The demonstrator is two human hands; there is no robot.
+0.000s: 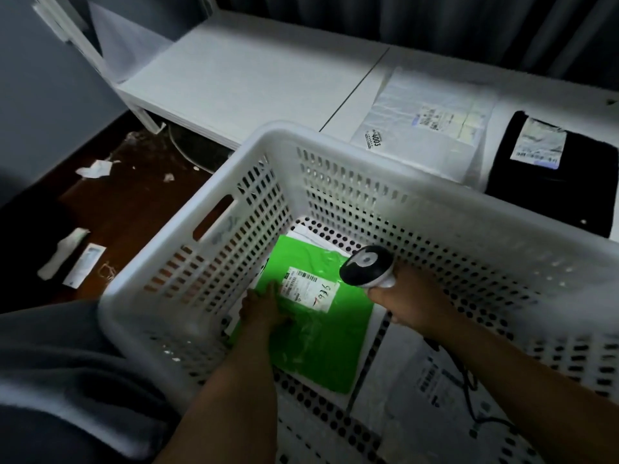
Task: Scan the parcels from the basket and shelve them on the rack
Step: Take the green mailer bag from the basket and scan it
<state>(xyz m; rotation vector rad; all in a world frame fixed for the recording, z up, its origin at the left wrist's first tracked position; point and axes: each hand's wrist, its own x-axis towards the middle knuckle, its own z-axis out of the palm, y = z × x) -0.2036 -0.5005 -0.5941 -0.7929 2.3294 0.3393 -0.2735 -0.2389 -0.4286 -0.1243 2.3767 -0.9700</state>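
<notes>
One white perforated basket (335, 169) holds one green parcel (315, 333) lying flat on its floor, long axis running near to far, label (310, 289) at the far end, plus at least one white parcel (418, 380) at its right. Left hand (264, 308) presses flat on the green parcel, fingers spread, gripping nothing; right hand (402, 296) is wrapped around one scanner (366, 266), head aimed toward the label. Two parcels lie on the white rack (241, 78): one white (425, 128), one black (549, 182).
</notes>
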